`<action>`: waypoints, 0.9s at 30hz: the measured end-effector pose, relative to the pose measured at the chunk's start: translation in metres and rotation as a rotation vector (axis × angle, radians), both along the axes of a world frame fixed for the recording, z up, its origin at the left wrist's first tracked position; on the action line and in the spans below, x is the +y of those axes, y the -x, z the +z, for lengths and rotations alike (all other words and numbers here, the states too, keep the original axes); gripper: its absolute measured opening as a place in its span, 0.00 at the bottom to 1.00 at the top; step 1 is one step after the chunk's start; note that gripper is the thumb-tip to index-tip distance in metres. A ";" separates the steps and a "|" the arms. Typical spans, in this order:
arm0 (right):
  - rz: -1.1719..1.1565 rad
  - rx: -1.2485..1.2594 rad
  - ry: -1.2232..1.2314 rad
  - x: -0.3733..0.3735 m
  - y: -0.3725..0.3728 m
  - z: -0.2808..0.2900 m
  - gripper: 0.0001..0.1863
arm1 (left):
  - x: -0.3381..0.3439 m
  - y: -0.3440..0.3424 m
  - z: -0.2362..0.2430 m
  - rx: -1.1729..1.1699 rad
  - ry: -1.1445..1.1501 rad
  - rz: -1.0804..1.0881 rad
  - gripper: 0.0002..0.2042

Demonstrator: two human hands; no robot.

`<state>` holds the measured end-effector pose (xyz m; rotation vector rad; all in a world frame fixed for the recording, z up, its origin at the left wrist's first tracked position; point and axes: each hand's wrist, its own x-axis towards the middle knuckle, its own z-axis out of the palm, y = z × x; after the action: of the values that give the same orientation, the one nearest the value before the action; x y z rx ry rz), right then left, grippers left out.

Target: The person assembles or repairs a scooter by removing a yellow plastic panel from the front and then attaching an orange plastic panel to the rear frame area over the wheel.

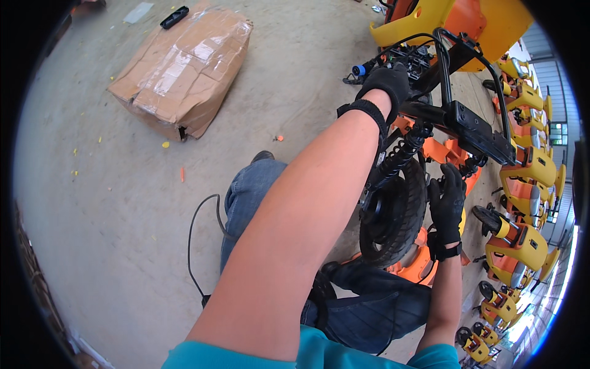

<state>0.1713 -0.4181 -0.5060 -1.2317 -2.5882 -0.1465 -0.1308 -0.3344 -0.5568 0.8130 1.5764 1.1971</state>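
My left hand (390,86), in a black glove, reaches into black parts and cables (412,61) on the scooter's frame (467,126); its fingertips are hard to make out. A small blue-ended cylinder (359,70) lies beside it. Lower right, my gloved right hand (447,200) has its fingers apart and slightly bent, next to the rear tire (393,240) and below a coil shock (473,165); whether it touches either is unclear. Another coil shock (402,147) runs behind my left forearm to the wheel. Orange plastic panels (412,269) sit under the wheel.
A taped cardboard box (184,67) lies on the concrete floor at upper left, with a black object (174,16) on it. A yellow body panel (399,24) stands above the frame. Rows of yellow scooters (525,172) line the right. A black cable (194,218) loops by my knee.
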 end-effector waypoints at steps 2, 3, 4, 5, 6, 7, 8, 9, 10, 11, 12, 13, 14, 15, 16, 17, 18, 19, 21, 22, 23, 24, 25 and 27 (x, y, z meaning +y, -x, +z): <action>0.029 -0.030 0.017 0.001 -0.004 0.000 0.22 | -0.003 0.000 -0.003 -0.014 -0.024 -0.004 0.29; 0.020 0.036 0.089 0.001 -0.004 0.000 0.22 | -0.003 0.000 -0.004 -0.025 -0.026 -0.004 0.28; 0.002 0.057 0.121 0.000 -0.002 0.002 0.22 | -0.004 -0.001 -0.005 -0.032 -0.030 -0.006 0.27; -0.018 0.078 0.152 -0.002 0.000 0.004 0.22 | -0.004 -0.002 -0.006 -0.048 -0.033 -0.008 0.27; -0.041 0.102 0.181 -0.004 0.001 0.006 0.21 | -0.004 -0.005 -0.008 -0.051 -0.043 -0.025 0.24; -0.058 0.131 0.184 -0.005 0.002 0.006 0.21 | -0.004 -0.009 -0.011 -0.059 -0.066 -0.043 0.21; -0.041 0.134 0.183 -0.004 0.000 0.004 0.20 | -0.006 -0.010 -0.016 -0.061 -0.100 -0.069 0.19; -0.038 0.136 0.171 -0.002 -0.005 0.003 0.20 | -0.007 -0.013 -0.019 -0.061 -0.142 -0.113 0.16; -0.029 0.143 0.162 0.000 -0.008 0.002 0.20 | -0.007 -0.009 -0.031 0.022 -0.232 -0.187 0.15; -0.029 0.123 0.157 0.004 -0.007 -0.001 0.20 | -0.009 -0.001 -0.044 0.106 -0.323 -0.245 0.13; -0.106 0.224 0.280 -0.003 0.012 0.011 0.22 | -0.009 0.004 -0.050 0.079 -0.259 -0.261 0.13; -0.108 0.231 0.285 -0.004 0.011 0.021 0.22 | -0.005 0.002 -0.050 0.042 -0.208 -0.288 0.13; -0.124 0.241 0.298 -0.002 0.000 0.024 0.21 | -0.010 -0.012 -0.031 -0.072 -0.033 -0.281 0.14; -0.098 0.245 0.254 -0.001 -0.012 0.025 0.20 | -0.017 -0.025 -0.009 -0.177 0.145 -0.255 0.14; -0.133 0.370 0.275 -0.004 -0.007 0.036 0.17 | -0.029 -0.029 0.013 -0.247 0.260 -0.222 0.15; -0.157 0.411 0.212 -0.001 -0.011 0.042 0.15 | -0.031 -0.031 0.015 -0.252 0.293 -0.216 0.16; -0.173 0.451 0.150 0.004 -0.013 0.048 0.13 | -0.032 -0.029 0.017 -0.254 0.326 -0.201 0.17; -0.251 0.549 0.097 0.002 -0.009 0.059 0.11 | -0.030 -0.028 0.010 -0.221 0.309 -0.262 0.18; -0.351 0.709 0.141 0.015 -0.025 0.064 0.12 | -0.028 -0.033 0.000 -0.269 0.338 -0.215 0.17; -0.422 0.768 0.162 0.019 -0.034 0.069 0.13 | -0.027 -0.036 -0.002 -0.288 0.316 -0.233 0.17; -0.423 0.877 0.136 0.029 -0.047 0.060 0.15 | -0.022 -0.038 -0.016 -0.231 0.256 -0.328 0.15; -0.466 0.845 0.152 0.042 -0.060 0.047 0.17 | -0.016 -0.031 -0.037 -0.159 0.198 -0.385 0.15; -0.472 0.838 0.224 0.052 -0.079 0.031 0.18 | -0.013 -0.034 -0.038 -0.326 0.248 -0.317 0.15; -0.487 1.038 0.503 0.059 -0.100 0.012 0.21 | -0.024 -0.057 -0.010 -0.601 0.314 -0.204 0.16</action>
<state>0.2716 -0.3592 -0.4940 -1.5072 -1.4295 0.8595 -0.0733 -0.3579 -0.5671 0.3490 1.1120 0.9013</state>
